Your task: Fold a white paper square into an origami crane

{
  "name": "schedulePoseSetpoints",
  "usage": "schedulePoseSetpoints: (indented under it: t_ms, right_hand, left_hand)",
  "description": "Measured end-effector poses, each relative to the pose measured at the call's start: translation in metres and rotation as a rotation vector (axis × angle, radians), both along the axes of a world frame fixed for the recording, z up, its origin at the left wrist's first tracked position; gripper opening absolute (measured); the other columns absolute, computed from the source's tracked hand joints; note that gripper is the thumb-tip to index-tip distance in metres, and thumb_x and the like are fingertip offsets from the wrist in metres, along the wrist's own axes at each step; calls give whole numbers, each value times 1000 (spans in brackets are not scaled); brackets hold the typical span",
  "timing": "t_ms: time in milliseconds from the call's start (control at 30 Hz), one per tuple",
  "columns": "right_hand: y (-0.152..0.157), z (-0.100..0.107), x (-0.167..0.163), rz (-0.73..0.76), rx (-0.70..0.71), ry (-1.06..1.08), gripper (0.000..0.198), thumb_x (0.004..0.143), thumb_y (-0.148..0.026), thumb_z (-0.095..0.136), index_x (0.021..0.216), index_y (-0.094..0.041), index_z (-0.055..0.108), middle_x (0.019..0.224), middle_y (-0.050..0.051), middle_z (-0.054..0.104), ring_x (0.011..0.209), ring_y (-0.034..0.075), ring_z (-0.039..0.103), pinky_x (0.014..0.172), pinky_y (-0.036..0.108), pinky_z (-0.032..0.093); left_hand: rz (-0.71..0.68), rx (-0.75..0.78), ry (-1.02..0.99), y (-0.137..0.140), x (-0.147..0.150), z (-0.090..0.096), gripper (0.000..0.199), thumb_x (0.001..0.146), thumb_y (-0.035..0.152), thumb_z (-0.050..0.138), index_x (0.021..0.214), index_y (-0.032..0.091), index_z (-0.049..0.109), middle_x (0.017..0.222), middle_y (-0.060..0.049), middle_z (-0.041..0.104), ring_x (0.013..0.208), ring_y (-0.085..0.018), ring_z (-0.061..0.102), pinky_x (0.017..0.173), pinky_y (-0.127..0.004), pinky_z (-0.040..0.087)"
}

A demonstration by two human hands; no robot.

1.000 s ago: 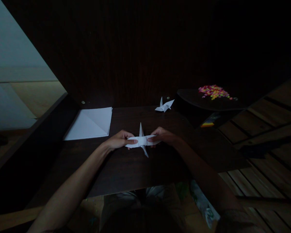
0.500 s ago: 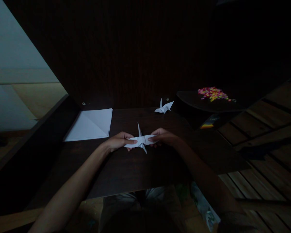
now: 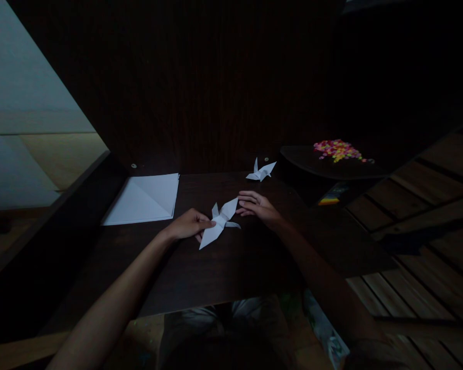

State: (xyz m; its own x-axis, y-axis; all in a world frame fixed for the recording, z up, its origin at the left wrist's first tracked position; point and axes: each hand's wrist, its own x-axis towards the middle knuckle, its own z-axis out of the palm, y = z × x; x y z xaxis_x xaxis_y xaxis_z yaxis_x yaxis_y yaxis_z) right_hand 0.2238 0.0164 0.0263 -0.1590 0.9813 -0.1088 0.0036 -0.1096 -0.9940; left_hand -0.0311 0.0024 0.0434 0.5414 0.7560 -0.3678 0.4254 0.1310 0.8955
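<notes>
A white origami crane [image 3: 220, 220] is pinched between the thumb and fingers of my left hand [image 3: 192, 224]. Its wings spread diagonally, one tip toward me and the other up to the right, while two narrow points stick out at the sides. My right hand [image 3: 256, 208] is beside the upper wing tip, fingers stretched out and slightly apart. Whether its fingertips brush the paper I cannot tell. Farther back on the dark tabletop stands a second white origami crane [image 3: 261, 171].
White paper sheets [image 3: 144, 198], the top one creased diagonally, lie at the left. A rounded dark shelf [image 3: 301, 156] at the right holds a pile of small colourful pieces [image 3: 339, 150]. A dark panel [image 3: 200, 92] rises behind the tabletop [image 3: 200, 277].
The crane has turned from level to diagonal, its right wing swinging up and away. My right hand has let go of that wing and its fingers have straightened. My left hand keeps its hold.
</notes>
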Motion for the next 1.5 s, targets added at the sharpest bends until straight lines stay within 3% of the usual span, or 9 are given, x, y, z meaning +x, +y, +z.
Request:
schedulePoseSetpoints:
  t_ms: [67, 133, 333, 433, 533, 700, 1000, 1200, 1500]
  right_hand:
    - [-1, 1, 0, -64, 112, -79, 43, 72, -36, 74, 110, -21, 60, 121, 11, 60, 74, 14, 67, 61, 27, 53]
    - [-3, 4, -1, -86, 227, -170, 38, 74, -40, 70, 105, -19, 62, 111, 8, 64, 75, 14, 63, 63, 27, 49]
    - [-15, 6, -7, 119, 422, -325, 43, 67, -42, 77, 101, -18, 65, 100, 6, 63, 76, 14, 56, 61, 26, 42]
    - [-17, 2, -10, 208, 533, -448, 41, 65, -38, 79, 100, -19, 67, 94, 5, 63, 76, 15, 54, 61, 26, 41]
    - [-17, 0, -13, 234, 606, -515, 29, 71, -35, 75, 95, -20, 70, 87, 4, 65, 74, 15, 54, 62, 27, 42]
    - [-17, -4, -16, 205, 622, -522, 16, 77, -33, 70, 87, -20, 71, 86, 5, 69, 80, 18, 60, 73, 32, 46]
    - [-17, -11, -22, 79, 592, -538, 19, 76, -38, 70, 71, -19, 70, 73, 4, 67, 67, 16, 58, 64, 29, 45]
    - [-18, -10, -21, 92, 554, -570, 27, 78, -43, 68, 65, -19, 68, 69, 3, 65, 62, 14, 54, 59, 28, 42]
    - [-17, -9, -21, 94, 668, -534, 26, 83, -43, 63, 70, -22, 73, 70, 4, 68, 66, 17, 57, 62, 30, 45]
  left_hand:
    - [-57, -7, 50, -2, 0, 2, 48, 76, 56, 65, 60, 11, 65, 54, -4, 65, 45, -12, 58, 44, -22, 46]
    - [-105, 27, 94, -4, 0, 4, 52, 79, 58, 60, 58, 11, 65, 55, -6, 66, 41, -11, 56, 40, -22, 43]
    - [-135, 152, 241, -4, -8, 14, 49, 75, 60, 63, 59, 14, 64, 49, -2, 62, 39, -11, 53, 38, -20, 36]
    - [-85, 371, 345, 0, -15, 15, 48, 69, 58, 69, 50, 15, 58, 42, 2, 53, 38, -8, 46, 40, -20, 30]
    - [10, 600, 320, 3, -17, 14, 42, 64, 56, 74, 61, 16, 60, 52, 3, 56, 47, -10, 48, 44, -21, 30]
    - [15, 755, 190, 2, -11, 9, 34, 71, 45, 72, 86, 16, 65, 77, -1, 63, 66, -14, 55, 59, -23, 40]
    - [-62, 777, 161, 3, -11, 3, 23, 81, 36, 63, 74, 14, 65, 67, 0, 58, 59, -12, 51, 57, -22, 36]
    - [-74, 822, 172, 4, -12, 3, 23, 82, 36, 63, 73, 15, 64, 70, -2, 60, 63, -13, 52, 61, -23, 39]
    - [-78, 826, 146, 5, -13, 0, 26, 85, 40, 60, 76, 16, 66, 75, -4, 62, 69, -15, 56, 66, -25, 41]
